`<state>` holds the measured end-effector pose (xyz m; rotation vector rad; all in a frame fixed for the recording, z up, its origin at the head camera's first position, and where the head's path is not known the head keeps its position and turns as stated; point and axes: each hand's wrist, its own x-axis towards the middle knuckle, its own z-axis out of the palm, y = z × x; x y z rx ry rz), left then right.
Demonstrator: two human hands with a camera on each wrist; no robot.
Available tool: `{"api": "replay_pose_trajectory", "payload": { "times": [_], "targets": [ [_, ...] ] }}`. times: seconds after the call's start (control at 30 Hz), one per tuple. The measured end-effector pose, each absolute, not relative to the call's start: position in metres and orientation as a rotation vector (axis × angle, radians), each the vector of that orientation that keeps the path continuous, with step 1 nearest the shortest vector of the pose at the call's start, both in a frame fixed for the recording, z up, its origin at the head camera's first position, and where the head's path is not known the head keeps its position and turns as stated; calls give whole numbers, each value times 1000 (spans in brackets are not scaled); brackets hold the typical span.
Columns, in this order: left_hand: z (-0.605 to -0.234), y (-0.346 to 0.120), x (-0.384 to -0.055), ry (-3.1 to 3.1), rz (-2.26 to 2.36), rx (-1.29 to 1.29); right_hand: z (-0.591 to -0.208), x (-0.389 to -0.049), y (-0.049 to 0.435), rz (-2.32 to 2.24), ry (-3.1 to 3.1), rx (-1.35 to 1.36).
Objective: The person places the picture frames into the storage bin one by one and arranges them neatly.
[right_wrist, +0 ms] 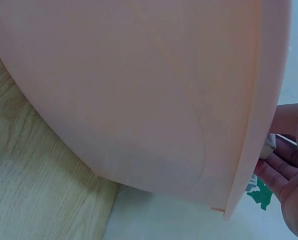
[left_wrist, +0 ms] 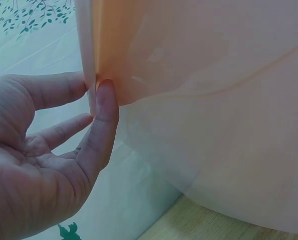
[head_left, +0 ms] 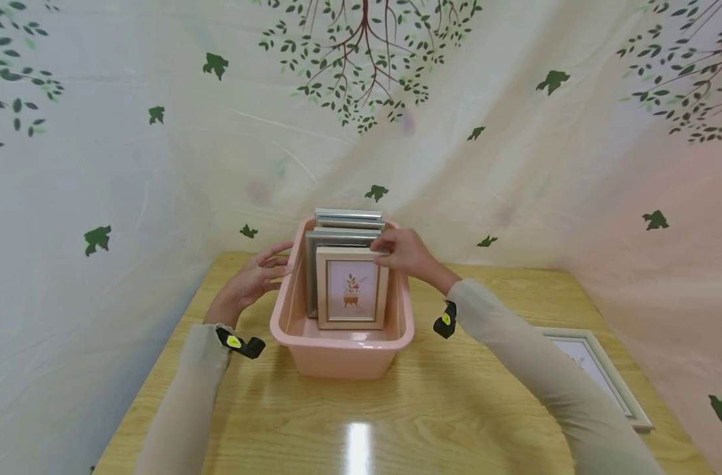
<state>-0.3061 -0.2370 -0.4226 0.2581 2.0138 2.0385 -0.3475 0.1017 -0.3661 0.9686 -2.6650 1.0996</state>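
A pink plastic basin (head_left: 343,359) stands on the table with several picture frames upright inside it. Foremost is a cream picture frame (head_left: 322,290) holding a print of a potted plant; its lower edge is down in the basin. My right hand (head_left: 411,254) pinches this frame by its top right corner. In the right wrist view the basin wall (right_wrist: 138,100) hides most of the frame, and the fingers show past the rim. My left hand (head_left: 254,280) holds the basin's left rim, thumb and fingers at the lip (left_wrist: 86,50) in the left wrist view.
Silver-edged frames (head_left: 346,216) lean behind the cream one, toward the back of the basin. Another pale frame (head_left: 628,396) lies flat at the table's right, partly under my right sleeve. A leaf-printed curtain (head_left: 266,152) hangs close behind the wooden table (head_left: 456,409).
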Motion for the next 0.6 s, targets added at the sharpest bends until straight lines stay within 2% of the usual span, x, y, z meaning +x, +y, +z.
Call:
{"api": "replay_pose_trajectory", "payload": {
  "times": [0.6],
  "targets": [
    [-423, -238, -308, 2012, 2037, 264, -366, -352, 102, 919, -2701, 1051]
  ]
}}
